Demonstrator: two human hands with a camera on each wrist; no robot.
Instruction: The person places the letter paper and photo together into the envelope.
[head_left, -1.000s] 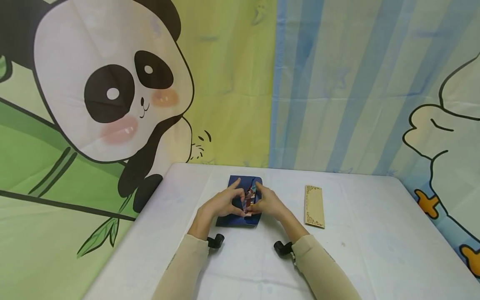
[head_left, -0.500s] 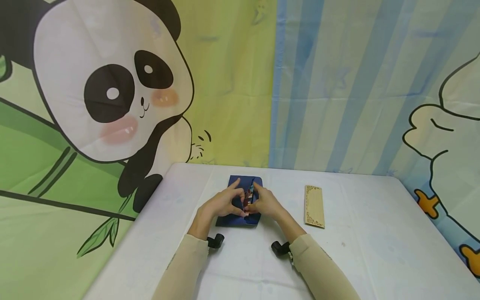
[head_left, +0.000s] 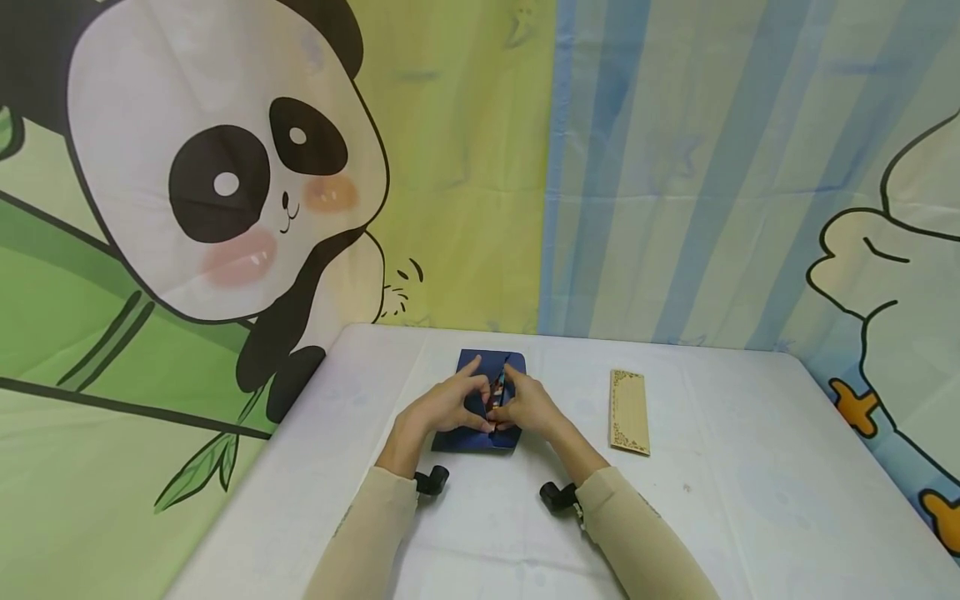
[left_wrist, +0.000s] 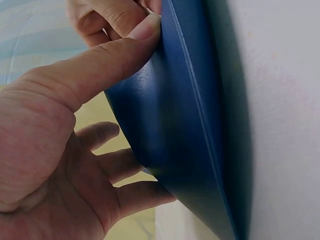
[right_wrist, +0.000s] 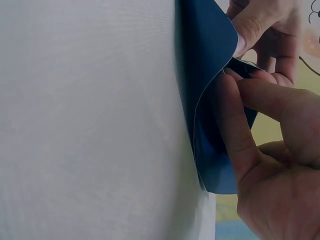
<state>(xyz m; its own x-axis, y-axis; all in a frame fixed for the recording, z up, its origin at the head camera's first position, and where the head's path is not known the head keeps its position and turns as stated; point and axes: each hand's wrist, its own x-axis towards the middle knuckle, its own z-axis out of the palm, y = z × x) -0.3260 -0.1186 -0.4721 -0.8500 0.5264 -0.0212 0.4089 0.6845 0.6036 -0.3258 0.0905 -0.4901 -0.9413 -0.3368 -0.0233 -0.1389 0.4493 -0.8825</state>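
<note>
A dark blue folded card [head_left: 489, 362] lies on the white table, and a narrow strip of colourful picture [head_left: 497, 390] shows between its flaps. My left hand [head_left: 444, 407] holds the left flap with the thumb at its lower edge; in the left wrist view the other fingers spread behind the blue sheet [left_wrist: 155, 110]. Across from it, my right hand [head_left: 536, 407] holds the right flap. Close up in the right wrist view, its thumb and index finger meet at the edge of the bent blue flap [right_wrist: 215, 155]. Both hands nearly touch at the middle.
A beige card with an ornate brown border [head_left: 629, 412] lies to the right on the white table [head_left: 735, 467]. Behind the table hangs a printed backdrop [head_left: 465, 167] with a panda. Black wrist cameras jut from both cuffs.
My right hand has shifted slightly left with its flap, so the visible strip of picture has become narrower. The left hand has hardly moved.
</note>
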